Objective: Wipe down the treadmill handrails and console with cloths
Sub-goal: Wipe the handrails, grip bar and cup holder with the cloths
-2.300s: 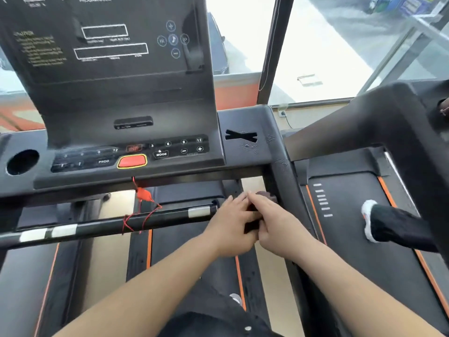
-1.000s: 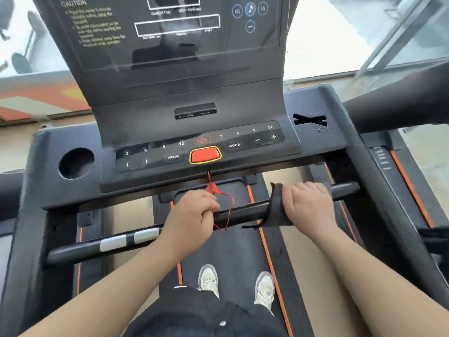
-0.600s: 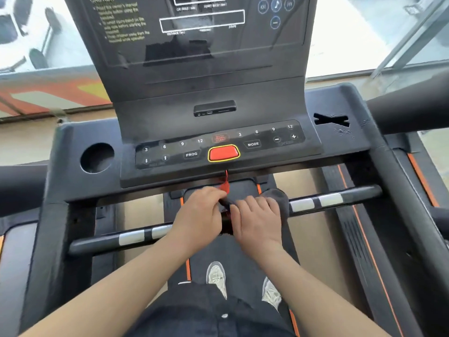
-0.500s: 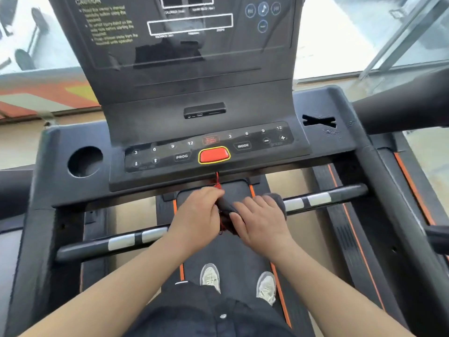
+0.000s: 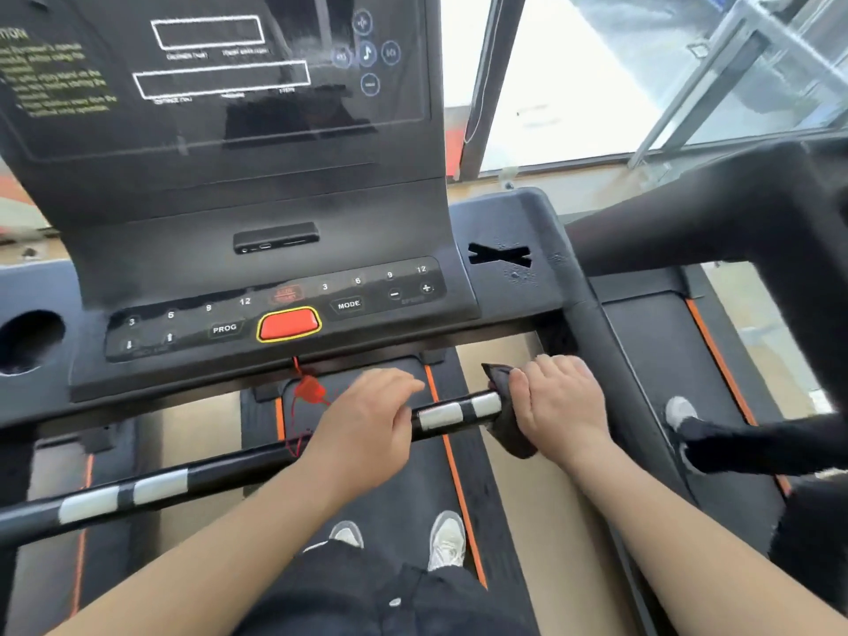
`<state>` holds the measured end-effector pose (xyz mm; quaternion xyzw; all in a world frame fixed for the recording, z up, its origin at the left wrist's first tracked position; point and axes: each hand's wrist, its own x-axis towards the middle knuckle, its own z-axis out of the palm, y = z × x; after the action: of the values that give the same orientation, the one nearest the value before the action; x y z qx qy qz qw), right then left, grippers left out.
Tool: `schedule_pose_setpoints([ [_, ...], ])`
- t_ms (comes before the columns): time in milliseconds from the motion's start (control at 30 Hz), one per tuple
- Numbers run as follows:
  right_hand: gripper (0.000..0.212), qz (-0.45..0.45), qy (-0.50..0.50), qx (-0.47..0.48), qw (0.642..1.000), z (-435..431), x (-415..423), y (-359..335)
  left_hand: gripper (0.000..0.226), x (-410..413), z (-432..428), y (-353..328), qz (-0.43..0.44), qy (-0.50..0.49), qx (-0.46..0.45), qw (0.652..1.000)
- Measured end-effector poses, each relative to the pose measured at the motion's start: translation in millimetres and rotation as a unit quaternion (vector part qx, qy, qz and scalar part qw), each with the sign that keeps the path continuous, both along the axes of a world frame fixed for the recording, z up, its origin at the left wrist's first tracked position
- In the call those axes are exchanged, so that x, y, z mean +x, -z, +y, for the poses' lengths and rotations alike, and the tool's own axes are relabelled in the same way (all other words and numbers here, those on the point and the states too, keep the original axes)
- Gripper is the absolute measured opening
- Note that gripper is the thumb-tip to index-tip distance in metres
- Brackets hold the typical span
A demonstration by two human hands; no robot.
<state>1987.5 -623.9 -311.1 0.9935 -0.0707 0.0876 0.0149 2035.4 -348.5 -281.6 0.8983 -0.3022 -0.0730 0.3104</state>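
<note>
Closest to my camera are dark trousers [image 5: 358, 599] and a pair of white shoes [image 5: 447, 539] standing on the treadmill belt [image 5: 404, 493]. Both bare forearms reach forward from there to the front handrail [image 5: 225, 469], a black bar that runs across the frame and rises a little toward the right. The left hand [image 5: 367, 420] sits near the middle of the bar with its fingers curled over the top, gripping it. Just to its right I can see two silver plates [image 5: 454, 413] on the bar, bare between the hands. The right hand [image 5: 562, 406] is clamped around a dark cloth [image 5: 514, 436] wrapped over the bar's right end, close to the side rail [image 5: 592, 323]; one corner of the cloth sticks up past the fingers and another hangs below. A red clip [image 5: 309, 390] on a red cord dangles just beyond the left hand. Above it lies the console [image 5: 413, 323], with a red button [image 5: 289, 324] at its centre, a round cup hole [image 5: 27, 342] at far left and a dark display panel [image 5: 229, 130] rising behind. On the neighbouring treadmill [image 5: 651, 342] to the right rests a white shoe [image 5: 679, 411] on a dark-clad leg.
</note>
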Motion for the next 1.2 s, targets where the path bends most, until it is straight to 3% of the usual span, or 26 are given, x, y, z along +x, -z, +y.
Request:
schedule_pose_setpoints([
  [133, 0.054, 0.033, 0.0, 0.025, 0.999, 30, -2, 2, 0.042, -11, -18, 2, -0.002, -0.036, 0.012, 0.999],
  [300, 0.045, 0.031, -0.197, 0.063, 0.978, 87, -4, 12, 0.049, -20, -28, 6, 0.009, -0.104, 0.012, 0.994],
  [400, 0.044, 0.023, -0.249, 0.029, 0.968, 61, -4, 14, 0.042, -28, -34, 2, 0.025, -0.126, 0.006, 0.992],
  [600, 0.042, 0.006, -0.209, -0.007, 0.978, -24, 7, 5, 0.043, -22, -38, 4, 0.038, -0.126, -0.001, 0.991],
  [800, 0.041, 0.028, -0.12, -0.027, 0.992, -2, 18, -1, 0.036, -25, -5, 5, 0.016, -0.146, -0.003, 0.989],
  [967, 0.026, 0.05, -0.168, 0.082, 0.981, 97, 23, -7, 0.034, -38, 35, 1, 0.006, -0.205, -0.022, 0.979],
  [1100, 0.028, 0.039, -0.189, 0.233, 0.953, 158, 31, -19, 0.035, -38, 77, -10, -0.012, -0.262, -0.008, 0.965],
  [1200, 0.034, 0.1, -0.279, 0.216, 0.93, 204, 32, -12, 0.036, -41, 91, -16, -0.015, -0.302, -0.002, 0.953],
])
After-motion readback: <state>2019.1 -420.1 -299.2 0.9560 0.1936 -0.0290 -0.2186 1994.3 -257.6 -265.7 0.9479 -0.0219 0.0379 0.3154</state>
